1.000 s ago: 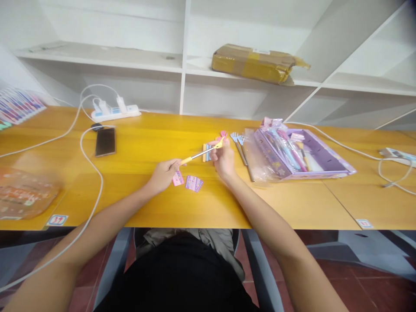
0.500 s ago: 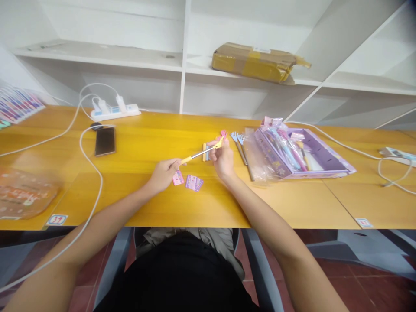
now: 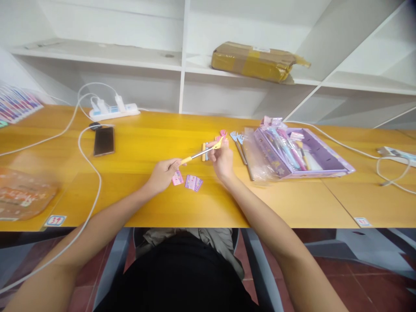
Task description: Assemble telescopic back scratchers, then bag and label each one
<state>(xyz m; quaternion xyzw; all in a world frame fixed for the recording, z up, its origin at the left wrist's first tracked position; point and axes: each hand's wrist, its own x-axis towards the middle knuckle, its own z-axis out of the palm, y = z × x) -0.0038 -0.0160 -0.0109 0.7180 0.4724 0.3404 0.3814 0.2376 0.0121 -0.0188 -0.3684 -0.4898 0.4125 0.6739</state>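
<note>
A yellow back scratcher (image 3: 199, 153) with a metal rod slants up to the right between my two hands. Its yellow handle is gripped by my left hand (image 3: 164, 173), fingers closed. At the other end, my right hand (image 3: 222, 159) has its fingers on the yellow claw head. Behind the right hand lie short yellow and blue handles (image 3: 204, 151), partly hidden, and a pink claw (image 3: 222, 133). Two blue-clawed back scratchers (image 3: 242, 151) rest just right of that hand. Below the left hand are a pink card (image 3: 177, 178) and several fanned purple cards (image 3: 193, 183).
A purple box (image 3: 318, 151) holds bagged back scratchers, with clear plastic bags (image 3: 260, 160) at its left. On the left are a phone (image 3: 104, 141), a power strip (image 3: 114, 112), a looping white cable (image 3: 94, 203) and an orange package (image 3: 26, 195). A taped parcel (image 3: 253, 61) sits on the shelf.
Both hands keep the same hold on the yellow back scratcher and barely move. The whole view shifts very slightly.
</note>
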